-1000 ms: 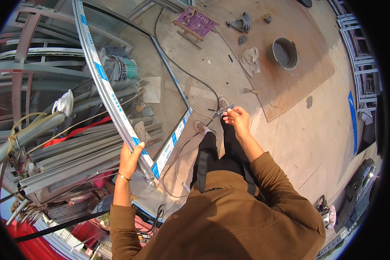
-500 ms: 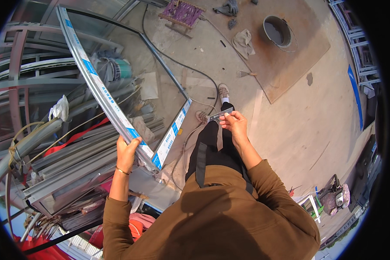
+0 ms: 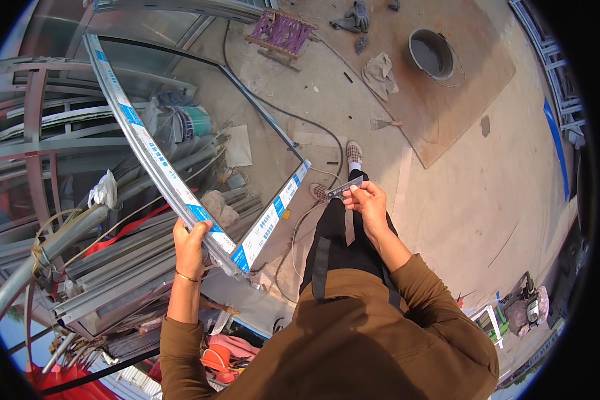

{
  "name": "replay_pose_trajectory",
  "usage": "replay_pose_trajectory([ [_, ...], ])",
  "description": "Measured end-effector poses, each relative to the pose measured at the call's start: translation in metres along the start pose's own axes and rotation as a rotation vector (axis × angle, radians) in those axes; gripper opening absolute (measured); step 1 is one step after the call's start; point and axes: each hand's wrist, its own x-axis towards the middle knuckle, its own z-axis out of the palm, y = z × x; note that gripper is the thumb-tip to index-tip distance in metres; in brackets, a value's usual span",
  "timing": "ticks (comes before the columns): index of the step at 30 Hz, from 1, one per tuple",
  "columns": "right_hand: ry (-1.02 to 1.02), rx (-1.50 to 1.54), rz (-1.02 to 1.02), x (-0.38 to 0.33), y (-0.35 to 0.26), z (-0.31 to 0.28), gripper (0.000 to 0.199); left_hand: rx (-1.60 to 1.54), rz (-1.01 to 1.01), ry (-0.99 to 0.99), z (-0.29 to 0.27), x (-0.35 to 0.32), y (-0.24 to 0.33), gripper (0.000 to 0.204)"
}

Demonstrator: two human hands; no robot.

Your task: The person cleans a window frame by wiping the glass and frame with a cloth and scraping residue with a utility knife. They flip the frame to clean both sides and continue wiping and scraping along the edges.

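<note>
My left hand (image 3: 191, 250) is closed around the long edge of a framed glass window sash (image 3: 140, 123), near its lower corner. Blue and white protective tape covers the sash's near edges, and its pane is see-through. Over my legs, my right hand (image 3: 370, 203) pinches a small flat grey strip (image 3: 345, 189) with light markings and a slanted end, like a blade. The strip is held apart from the sash, to the right of its lower corner. My fingers hide one end of the strip.
Metal profiles (image 3: 123, 283) are stacked at the left. A dark cable (image 3: 300, 117) runs along the floor past my feet. Farther off are a bucket (image 3: 431, 53) on a brown board (image 3: 473, 93), a brush (image 3: 385, 124), a rag (image 3: 380, 75), gloves (image 3: 353, 19) and a purple-webbed stool (image 3: 281, 32).
The whole view has shifted, so the floor items sit lower and farther right. The left hand's hold on the sash and the right hand's pinch on the strip look unchanged.
</note>
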Motion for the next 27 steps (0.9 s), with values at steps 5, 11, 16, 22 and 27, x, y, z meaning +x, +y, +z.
replay_pose_trajectory([
  [5,0.068,0.091,-0.089,0.001,-0.017,-0.001,0.010,-0.068,-0.004,0.009,0.017,-0.003,0.017,0.020],
  [11,0.068,0.157,-0.249,0.013,-0.079,0.024,0.012,-0.215,-0.020,0.016,0.075,0.007,0.055,0.009],
  [16,0.006,0.212,-0.325,0.049,-0.129,0.043,0.013,-0.326,0.019,-0.012,0.154,0.030,0.089,0.009],
  [22,-0.043,0.291,-0.312,0.059,-0.141,0.072,0.015,-0.403,0.044,-0.067,0.196,0.036,0.110,0.010],
  [27,0.056,0.246,-0.419,0.085,-0.153,0.066,0.012,-0.421,-0.016,-0.147,0.232,0.043,0.110,0.015],
])
